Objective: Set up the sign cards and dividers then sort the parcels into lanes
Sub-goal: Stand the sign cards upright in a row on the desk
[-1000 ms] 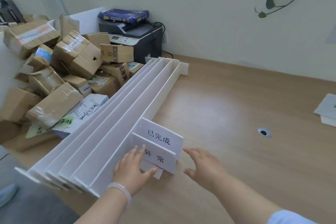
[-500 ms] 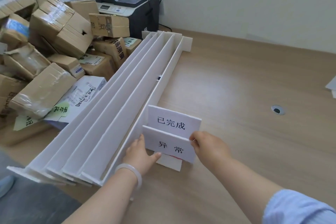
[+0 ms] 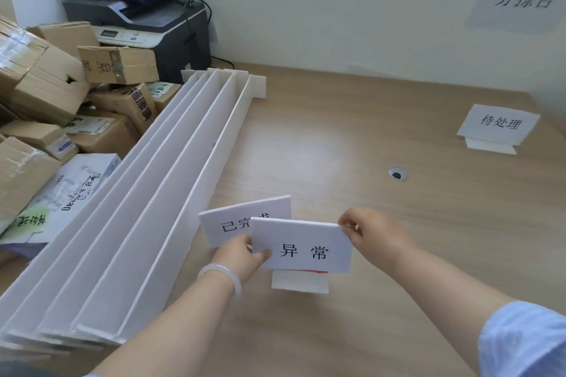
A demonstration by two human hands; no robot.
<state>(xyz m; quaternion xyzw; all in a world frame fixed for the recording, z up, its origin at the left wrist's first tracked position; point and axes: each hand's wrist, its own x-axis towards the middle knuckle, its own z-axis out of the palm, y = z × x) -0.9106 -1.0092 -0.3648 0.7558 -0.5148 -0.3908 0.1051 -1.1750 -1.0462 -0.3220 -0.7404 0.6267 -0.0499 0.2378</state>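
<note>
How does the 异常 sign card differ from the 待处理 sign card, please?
The 异常 card is gripped by the left hand and right hand; the 待处理 card stands untouched on the table. The 异常 card overlaps the 已完成 card behind it; the 待处理 card stands alone. Both are white with black characters on white bases.

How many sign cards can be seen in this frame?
3. The 异常 card is pinched by the left hand and right hand; the 已完成 card sits just behind it; the 待处理 card stands far right on the desk. None seems hidden.
</note>
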